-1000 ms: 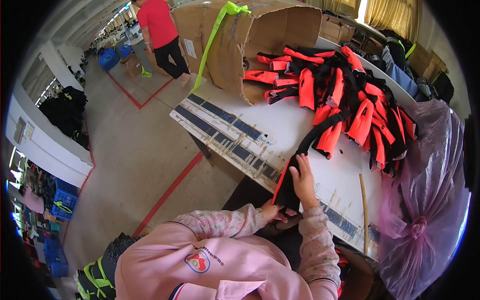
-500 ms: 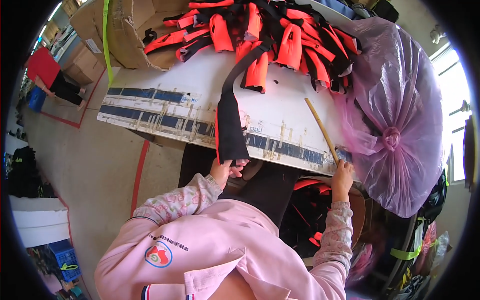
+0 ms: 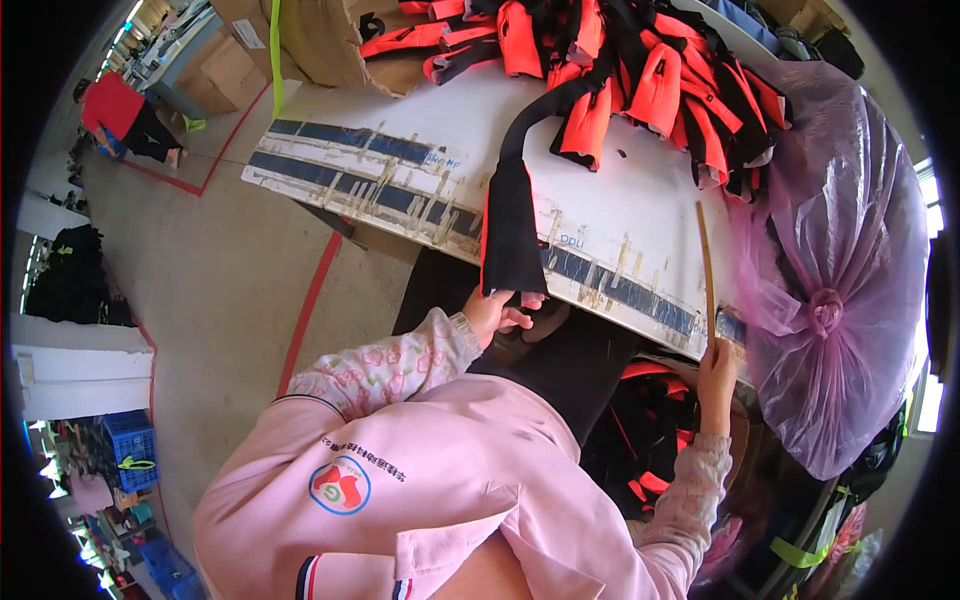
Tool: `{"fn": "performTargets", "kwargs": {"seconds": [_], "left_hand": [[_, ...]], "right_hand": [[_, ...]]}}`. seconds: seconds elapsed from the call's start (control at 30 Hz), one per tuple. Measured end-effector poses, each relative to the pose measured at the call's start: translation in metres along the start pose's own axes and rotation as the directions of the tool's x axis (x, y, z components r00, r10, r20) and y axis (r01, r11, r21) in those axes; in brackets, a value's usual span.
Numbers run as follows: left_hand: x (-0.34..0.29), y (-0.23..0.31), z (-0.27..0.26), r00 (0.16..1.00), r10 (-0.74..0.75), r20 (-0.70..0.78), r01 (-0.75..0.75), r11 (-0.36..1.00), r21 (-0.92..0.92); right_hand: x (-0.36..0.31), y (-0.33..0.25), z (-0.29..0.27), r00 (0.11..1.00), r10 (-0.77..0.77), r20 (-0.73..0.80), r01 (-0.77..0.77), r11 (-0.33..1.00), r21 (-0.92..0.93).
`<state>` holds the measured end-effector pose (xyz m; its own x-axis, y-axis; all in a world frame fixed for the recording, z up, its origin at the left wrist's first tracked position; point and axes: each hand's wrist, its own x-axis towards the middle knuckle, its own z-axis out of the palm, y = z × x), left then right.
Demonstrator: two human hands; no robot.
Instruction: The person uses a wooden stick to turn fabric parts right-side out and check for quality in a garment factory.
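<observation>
At the table's front edge my left hand [image 3: 492, 312] grips the near end of a black fabric strap piece [image 3: 512, 225] with orange edging. Its narrow tail runs back across the white table [image 3: 450, 100] to the heap of orange and black fabric pieces [image 3: 655, 85]. My right hand [image 3: 718, 362] is closed around the lower end of a thin wooden stick [image 3: 708, 265], which points away from me over the table's right side. The stick and the strap piece are apart. Part of my left fingers is hidden under the fabric.
A large tied purple plastic bag [image 3: 835, 240] bulges at the table's right edge. An open cardboard box [image 3: 330, 45] stands at the back left. Below the table, by my right arm, lie more orange and black pieces [image 3: 640, 440]. A person in red [image 3: 112, 108] is far off left.
The whole view has shifted, so table and hands appear farther right. The stick has swung from leaning left to nearly upright in the picture. Both hands keep their hold.
</observation>
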<state>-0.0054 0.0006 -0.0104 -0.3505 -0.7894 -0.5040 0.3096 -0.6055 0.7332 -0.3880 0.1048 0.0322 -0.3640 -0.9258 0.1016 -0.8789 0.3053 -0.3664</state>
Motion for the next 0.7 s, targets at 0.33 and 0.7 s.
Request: {"fn": "performTargets", "kwargs": {"seconds": [0.33, 0.7], "left_hand": [[0.004, -0.004, -0.010, 0.999, -0.013, 0.037, 0.014, 0.999, -0.036], [-0.002, -0.013, 0.004, 0.995, 0.094, -0.013, -0.092, 0.989, 0.111]], "right_hand": [[-0.109, -0.076, -0.051, 0.662, -0.051, 0.748, -0.464, 0.756, 0.462], [-0.106, -0.147, -0.007, 0.687, -0.052, 0.725, -0.412, 0.794, 0.447]]}}
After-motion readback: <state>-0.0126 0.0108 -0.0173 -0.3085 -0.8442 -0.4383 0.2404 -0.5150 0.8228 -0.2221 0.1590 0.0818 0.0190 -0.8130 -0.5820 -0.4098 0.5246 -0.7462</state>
